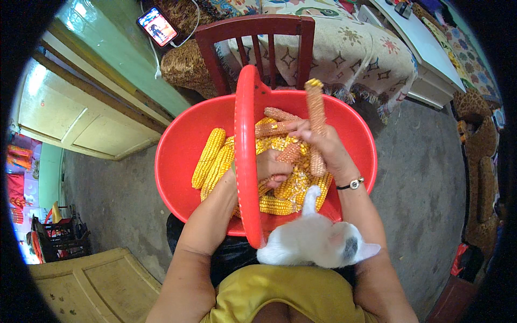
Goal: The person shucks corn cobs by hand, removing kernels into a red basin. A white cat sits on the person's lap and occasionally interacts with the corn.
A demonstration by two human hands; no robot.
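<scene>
A red plastic basket with an arched handle sits before me, holding yellow ears of corn, loose kernels and several stripped cobs. Under the handle's right side, my left hand grips a mostly bare cob; its lower end is hidden by my fingers. My right hand is closed around a long bare cob with a few kernels at its top end. A white cat with a grey head patch leans over the near rim, one paw on the corn.
Beyond the basket stands a dark red wooden chair, near a patterned cloth cover. A lit phone on a charging cable lies at the upper left. Pale door panels are at left, and a white cabinet at upper right.
</scene>
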